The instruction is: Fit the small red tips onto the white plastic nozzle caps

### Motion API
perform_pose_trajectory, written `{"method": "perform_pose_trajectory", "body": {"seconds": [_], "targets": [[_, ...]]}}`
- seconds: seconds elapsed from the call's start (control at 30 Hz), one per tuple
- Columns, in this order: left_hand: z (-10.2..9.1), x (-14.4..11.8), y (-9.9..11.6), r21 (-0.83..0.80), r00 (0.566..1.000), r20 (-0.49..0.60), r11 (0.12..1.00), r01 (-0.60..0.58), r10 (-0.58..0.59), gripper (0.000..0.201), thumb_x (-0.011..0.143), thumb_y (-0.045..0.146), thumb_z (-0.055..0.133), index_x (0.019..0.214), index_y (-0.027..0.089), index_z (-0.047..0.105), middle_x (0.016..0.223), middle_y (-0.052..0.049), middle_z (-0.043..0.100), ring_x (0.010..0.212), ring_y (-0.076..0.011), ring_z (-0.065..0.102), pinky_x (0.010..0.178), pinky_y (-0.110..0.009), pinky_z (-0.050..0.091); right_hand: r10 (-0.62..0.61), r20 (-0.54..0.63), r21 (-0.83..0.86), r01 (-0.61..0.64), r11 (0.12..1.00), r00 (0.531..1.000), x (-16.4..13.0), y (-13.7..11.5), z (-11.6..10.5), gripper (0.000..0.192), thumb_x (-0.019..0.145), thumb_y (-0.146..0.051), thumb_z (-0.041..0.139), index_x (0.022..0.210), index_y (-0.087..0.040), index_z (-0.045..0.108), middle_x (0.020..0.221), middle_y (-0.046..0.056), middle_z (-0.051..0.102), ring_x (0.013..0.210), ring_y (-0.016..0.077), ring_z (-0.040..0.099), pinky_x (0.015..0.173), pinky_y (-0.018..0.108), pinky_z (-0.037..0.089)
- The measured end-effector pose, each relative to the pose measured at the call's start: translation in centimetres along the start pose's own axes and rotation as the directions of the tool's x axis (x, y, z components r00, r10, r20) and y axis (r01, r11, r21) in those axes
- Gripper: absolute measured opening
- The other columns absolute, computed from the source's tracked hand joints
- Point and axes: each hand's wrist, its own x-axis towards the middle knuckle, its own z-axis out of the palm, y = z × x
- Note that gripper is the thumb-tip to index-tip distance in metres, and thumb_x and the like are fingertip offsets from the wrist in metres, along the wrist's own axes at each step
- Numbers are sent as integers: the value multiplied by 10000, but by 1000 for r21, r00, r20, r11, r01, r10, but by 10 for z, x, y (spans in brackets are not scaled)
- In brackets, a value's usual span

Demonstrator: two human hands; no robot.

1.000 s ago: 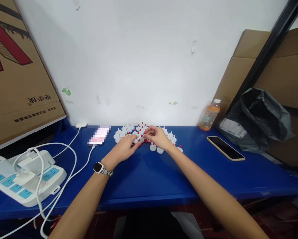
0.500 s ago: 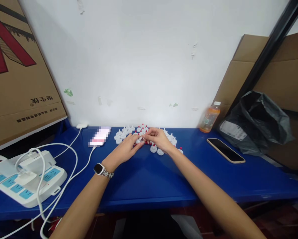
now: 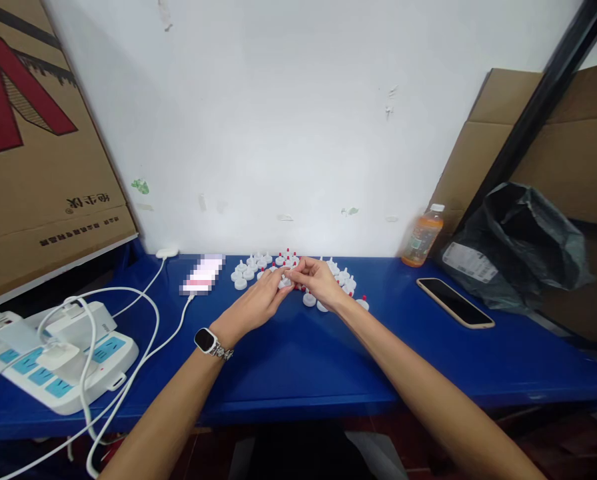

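Both hands meet at the table's (image 3: 298,360) far edge: left hand (image 3: 258,303) and right hand (image 3: 318,280) pinch 1 white cap (image 3: 284,281) together. Risk — a slipped fingertip could knock neighbouring caps (image 3: 248,272) over, scattering them.

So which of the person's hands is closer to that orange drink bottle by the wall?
Right. The right hand works among the small white caps, with open blue table between it and the bottle. The left hand lies farther off, on the right hand's far side.

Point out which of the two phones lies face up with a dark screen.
The phone right of the hands, beside the black bag; the other phone, left, has a cable plugged in.
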Motion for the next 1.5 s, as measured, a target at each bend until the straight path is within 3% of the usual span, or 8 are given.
{"method": "perform_pose_trajectory", "body": {"seconds": [0.23,0.37,0.5,0.67,0.9,1.07,1.27,1.5], "targets": [[5,1,0,-95,999,25,994,46,-44,568,1033,483,297,1540,233,249,1566,-119,377,1454,-237,352,1188,-425,313,15,27,33,-16,999,1000,0,-3,1,425,635,-484,846,650,-203,528,546,-39,578,501,95,494,523,236,385],[1,5,-2,-99,996,2,991,85,-85,645,1014,525,336,1567,227,190,1501,-133,445,1398,-253,411,1154,-427,338,-41,47,-179,48,983,998,-3,-8,-7,349,767,-471,733,706,-211,509,591,-35,580,547,115,514,560,250,400],[-17,5,-19,-83,981,-105,984,156,-165,590,1014,523,313,1494,180,341,1099,-91,660,1082,-227,598,965,-379,460,-93,148,-606,164,779,985,-11,-7,-10,166,846,-291,618,739,-204,523,641,-28,593,584,120,518,584,246,374],[-37,0,-34,-25,968,36,968,248,-247,431,863,604,572,898,191,690,719,-7,624,662,-166,550,616,-283,404,45,315,-844,258,469,948,-16,-5,-11,81,808,-151,587,743,-195,569,658,-25,626,600,115,539,646,245,350],[-32,0,-37,-38,958,176,971,236,-226,290,779,491,697,791,208,760,790,-15,620,669,-146,553,616,-267,388,63,194,-934,165,316,979,-10,-12,-18,68,800,-248,644,844,-196,638,635,-30,610,579,123,517,648,251,319],[-34,-2,-39,-55,970,124,975,217,-209,307,825,495,649,864,209,751,726,-3,593,650,-151,554,604,-266,385,2,180,-928,169,331,984,26,-4,-3,150,880,-312,568,897,-198,664,718,0,676,665,149,590,681,262,357],[-36,-4,-46,38,971,-51,972,234,-232,325,951,424,483,879,191,698,792,-36,675,704,-175,571,623,-284,372,111,123,-981,103,165,986,105,23,27,217,882,-286,575,1024,-178,698,992,88,742,962,233,649,848,328,406],[-26,-4,-66,78,960,-39,957,280,-278,277,950,425,494,970,199,655,769,-33,648,742,-204,593,646,-303,402,147,87,-982,60,179,985,143,47,48,103,827,-168,617,864,-156,712,966,110,748,979,250,654,889,355,413]]}}
